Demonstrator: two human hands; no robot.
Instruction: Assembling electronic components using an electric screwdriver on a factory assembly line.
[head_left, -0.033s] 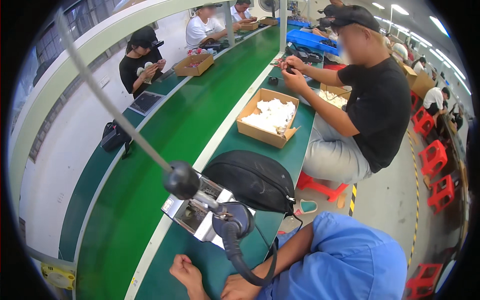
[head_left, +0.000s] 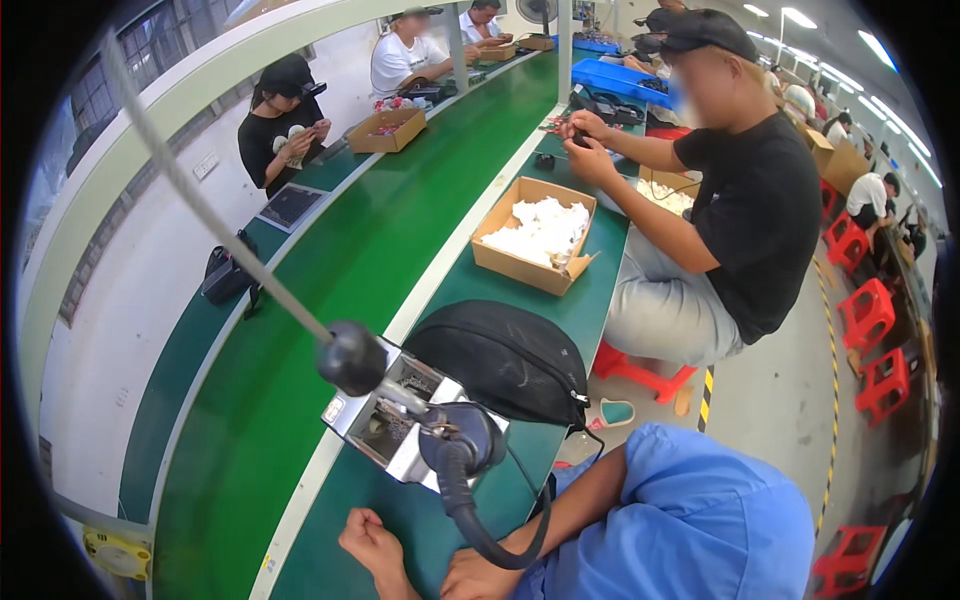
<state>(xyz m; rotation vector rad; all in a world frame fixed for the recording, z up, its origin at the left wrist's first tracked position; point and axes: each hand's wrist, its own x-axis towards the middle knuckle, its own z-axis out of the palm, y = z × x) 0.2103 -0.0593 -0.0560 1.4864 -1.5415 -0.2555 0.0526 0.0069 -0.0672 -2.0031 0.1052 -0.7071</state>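
My left hand (head_left: 372, 545) rests on the green bench top (head_left: 330, 510) near the lower edge, its fingers curled into a loose fist with nothing showing in them. My right hand (head_left: 482, 574) lies beside it, coming from the blue sleeve (head_left: 690, 500); the lower edge cuts off its fingers. Beyond both hands stands a silver metal box (head_left: 405, 461) with open compartments of small metallic bits. Over it hangs a grey rod (head_left: 215, 235) with a black ball (head_left: 350, 358), joined to a round black head (head_left: 462, 438) and a ribbed black hose (head_left: 480, 527).
A black zipped case (head_left: 500, 355) sits behind the metal box. Farther along is a cardboard box (head_left: 520, 275) of white pieces. A green conveyor belt (head_left: 300, 370) runs at left. A co-worker in black (head_left: 755, 210) sits at right, handling a small dark object. Red stools (head_left: 865, 315) line the aisle.
The rod's black ball and the round black head have shifted slightly to the left. Both my hands stay where they were.
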